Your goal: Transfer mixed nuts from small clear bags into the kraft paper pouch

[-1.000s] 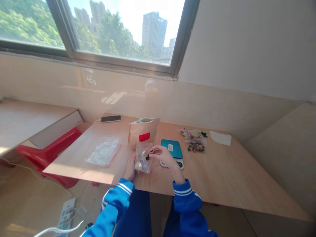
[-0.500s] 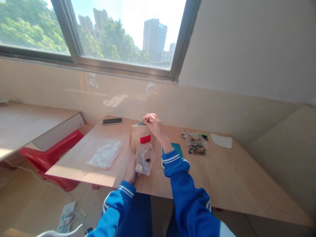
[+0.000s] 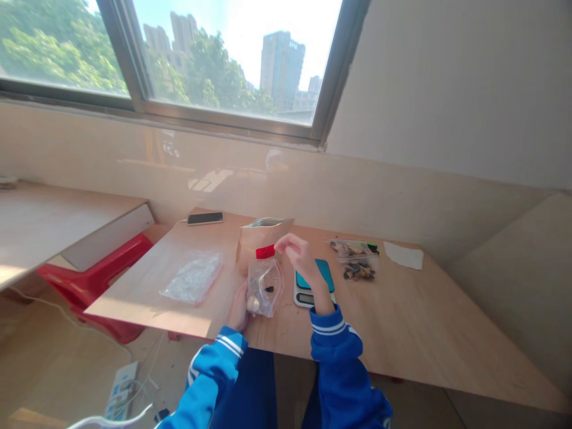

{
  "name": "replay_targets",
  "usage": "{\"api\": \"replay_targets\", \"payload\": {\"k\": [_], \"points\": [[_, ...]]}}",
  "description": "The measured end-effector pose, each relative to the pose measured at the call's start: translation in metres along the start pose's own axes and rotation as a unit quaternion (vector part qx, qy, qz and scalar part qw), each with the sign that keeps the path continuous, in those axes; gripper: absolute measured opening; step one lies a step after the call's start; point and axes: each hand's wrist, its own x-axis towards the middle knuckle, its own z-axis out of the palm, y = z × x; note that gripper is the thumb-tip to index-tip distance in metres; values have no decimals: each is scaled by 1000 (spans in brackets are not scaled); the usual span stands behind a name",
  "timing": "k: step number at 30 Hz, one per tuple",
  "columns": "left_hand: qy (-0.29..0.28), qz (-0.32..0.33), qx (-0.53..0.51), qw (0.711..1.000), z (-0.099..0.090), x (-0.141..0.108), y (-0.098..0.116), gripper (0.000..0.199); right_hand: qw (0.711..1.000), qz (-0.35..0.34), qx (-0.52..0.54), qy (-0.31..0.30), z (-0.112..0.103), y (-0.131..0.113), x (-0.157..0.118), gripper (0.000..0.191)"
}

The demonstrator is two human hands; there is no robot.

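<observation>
The person sits at the wooden table (image 3: 402,333). The left hand (image 3: 239,310) holds a small clear bag (image 3: 264,287) upright near the table's front edge, fingers wrapped around its side; pale and dark pieces lie inside. The right hand (image 3: 300,256) is raised just above the bag's mouth, fingertips pinched together; I cannot tell if something is between them. Behind stands a brown paper pouch (image 3: 261,241), beside a scale (image 3: 315,283).

Sunlit corner room, wide metal-framed window (image 3: 214,59) looking onto trees and high-rises. Pale glossy wall panel (image 3: 357,190) below, plain white wall (image 3: 469,77) at right. Wooden table (image 3: 424,322) in front, red chair (image 3: 89,280) at left.
</observation>
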Motion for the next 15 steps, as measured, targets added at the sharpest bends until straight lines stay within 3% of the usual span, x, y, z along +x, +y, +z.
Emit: {"api": "replay_targets", "payload": {"k": [2,4,7,11,15], "points": [[5,13,-6,1000,-1,1,-3,48,990,65,11,-128,-3,8,-23,29],[3,15,-8,1000,-2,1,-5,50,975,95,15,-203,2,17,-43,30],[-3,15,2,1000,-5,1,-7,53,969,71,8,-235,24,30,-60,39],[-16,13,27,999,-9,0,-8,49,949,38,-53,-308,51,42,-59,53],[-17,7,31,999,-10,1,-9,48,945,35,-94,-312,53,43,-54,49]]}}
